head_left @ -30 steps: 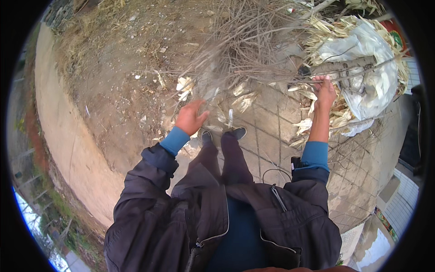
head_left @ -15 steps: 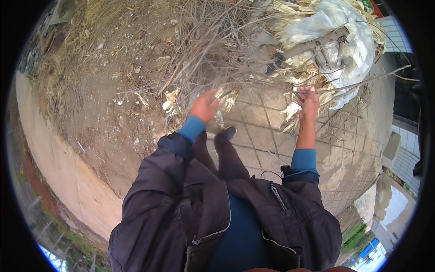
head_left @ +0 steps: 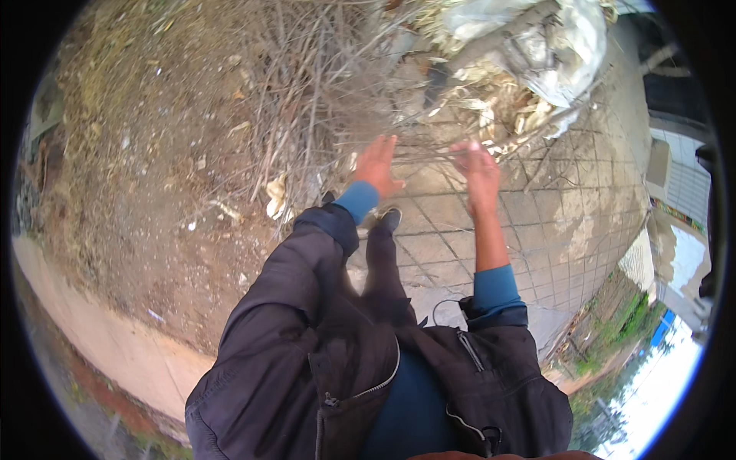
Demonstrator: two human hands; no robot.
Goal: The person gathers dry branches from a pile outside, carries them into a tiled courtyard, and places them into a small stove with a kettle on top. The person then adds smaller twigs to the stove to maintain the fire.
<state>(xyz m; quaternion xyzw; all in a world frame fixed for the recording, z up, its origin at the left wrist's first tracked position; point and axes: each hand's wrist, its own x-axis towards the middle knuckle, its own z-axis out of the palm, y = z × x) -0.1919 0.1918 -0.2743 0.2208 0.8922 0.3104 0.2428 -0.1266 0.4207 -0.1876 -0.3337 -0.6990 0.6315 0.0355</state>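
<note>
A long thin branch [head_left: 512, 144] runs sideways across the space in front of me, blurred by motion. My right hand [head_left: 480, 170] pinches it between thumb and fingers. To its left, my left hand [head_left: 376, 166] is held with fingers stretched out and thumb apart, close to the twigs and with nothing visible in it. Beyond the left hand lies a tangled heap of dry brushwood [head_left: 295, 84]. Pale dry corn husks [head_left: 491, 107] are scattered past the right hand.
A white plastic sack [head_left: 576, 65] with a thick piece of wood [head_left: 510, 34] against it stands at the far right. Paving with grid lines [head_left: 571, 192] stretches to the right; dirt ground [head_left: 153, 192] with litter lies left. My shoe [head_left: 391, 220] is below the hands.
My right hand has moved left with the branch. My left hand has shifted right, its fingers now stretched out. The whole view has turned somewhat, and the sack sits higher in it.
</note>
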